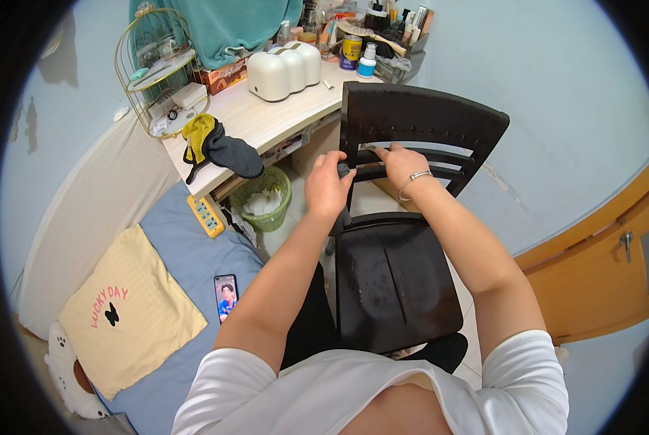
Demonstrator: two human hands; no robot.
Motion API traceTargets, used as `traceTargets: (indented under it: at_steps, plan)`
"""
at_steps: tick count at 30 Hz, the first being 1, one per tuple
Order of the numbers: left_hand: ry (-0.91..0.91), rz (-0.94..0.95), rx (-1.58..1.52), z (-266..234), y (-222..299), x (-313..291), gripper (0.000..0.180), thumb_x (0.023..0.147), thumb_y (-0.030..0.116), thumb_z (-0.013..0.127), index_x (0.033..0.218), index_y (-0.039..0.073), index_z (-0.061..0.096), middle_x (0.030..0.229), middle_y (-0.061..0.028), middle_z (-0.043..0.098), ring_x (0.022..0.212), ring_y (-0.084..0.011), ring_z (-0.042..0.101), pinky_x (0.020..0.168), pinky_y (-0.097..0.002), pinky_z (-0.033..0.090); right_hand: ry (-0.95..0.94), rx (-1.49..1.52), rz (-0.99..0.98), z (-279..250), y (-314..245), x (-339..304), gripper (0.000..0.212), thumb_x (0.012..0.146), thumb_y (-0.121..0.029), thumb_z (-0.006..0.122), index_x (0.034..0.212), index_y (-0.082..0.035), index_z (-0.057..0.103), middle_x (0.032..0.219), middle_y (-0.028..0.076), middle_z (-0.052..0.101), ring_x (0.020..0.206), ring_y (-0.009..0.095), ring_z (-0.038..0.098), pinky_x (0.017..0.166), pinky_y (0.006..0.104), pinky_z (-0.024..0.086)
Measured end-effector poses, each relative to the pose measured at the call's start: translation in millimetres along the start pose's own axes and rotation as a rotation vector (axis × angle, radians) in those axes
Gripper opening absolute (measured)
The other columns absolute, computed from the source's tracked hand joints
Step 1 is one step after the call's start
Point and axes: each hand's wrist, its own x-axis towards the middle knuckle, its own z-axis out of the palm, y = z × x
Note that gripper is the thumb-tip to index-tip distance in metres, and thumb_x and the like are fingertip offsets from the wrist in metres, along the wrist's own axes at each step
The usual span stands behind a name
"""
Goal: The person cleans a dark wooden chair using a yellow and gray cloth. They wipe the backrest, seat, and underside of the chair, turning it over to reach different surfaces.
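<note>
A dark brown wooden chair (401, 283) stands in front of me, its slatted back (426, 112) on the far side. At the left post of that back, my left hand (328, 185) has its fingers closed round a dark grey, cloth-like piece (344, 172). Part of this piece is hidden by the hand and post. My right hand (406, 170), with a bracelet (414, 178) at the wrist, rests at the middle slats. Its fingers curl over a slat, and their tips are partly hidden.
A pale desk (230, 119) bears a white rounded box (284, 70), bottles, a gold wire rack (154, 80) and a grey-and-yellow cloth item (226, 148). Below stands a green wastebasket (266, 203). On the blue bed lie a phone (226, 296), yellow power strip (206, 216) and yellow pillow (139, 312).
</note>
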Motion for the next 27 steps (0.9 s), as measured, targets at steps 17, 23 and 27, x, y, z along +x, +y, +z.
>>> traceTargets:
  at_steps: [17,23,27]
  plan:
    - [-0.092,-0.053,0.049,9.0,-5.6,29.1,0.052,0.078,0.030,0.072,0.122,0.005,0.055,0.115,-0.0152,0.058,0.107,-0.0332,0.057,0.089,-0.0400,0.046,0.086,0.049,-0.074,-8.1,57.5,-20.5,0.034,0.085,-0.008,0.052,0.115,-0.021,0.061,0.097,0.009,0.058,0.085,0.031,0.062,0.072,0.0414,0.051]
    - [-0.099,-0.021,0.011,21.9,-21.3,44.6,0.044,0.079,0.029,0.071,0.117,0.013,0.058,0.111,-0.0104,0.062,0.104,-0.0307,0.059,0.084,-0.0416,0.048,0.079,0.028,-0.138,-18.6,55.1,-9.1,0.023,0.087,-0.016,0.057,0.107,-0.022,0.068,0.087,0.007,0.057,0.084,0.029,0.062,0.072,0.0389,0.051]
    - [-0.166,-0.058,0.046,14.4,-13.0,45.1,0.046,0.079,0.030,0.071,0.117,0.010,0.057,0.113,-0.0119,0.062,0.106,-0.0307,0.058,0.086,-0.0407,0.047,0.025,0.049,-0.192,-20.7,54.0,3.1,0.020,0.087,-0.021,0.060,0.103,-0.022,0.070,0.087,0.007,0.060,0.086,0.028,0.062,0.074,0.0385,0.051]
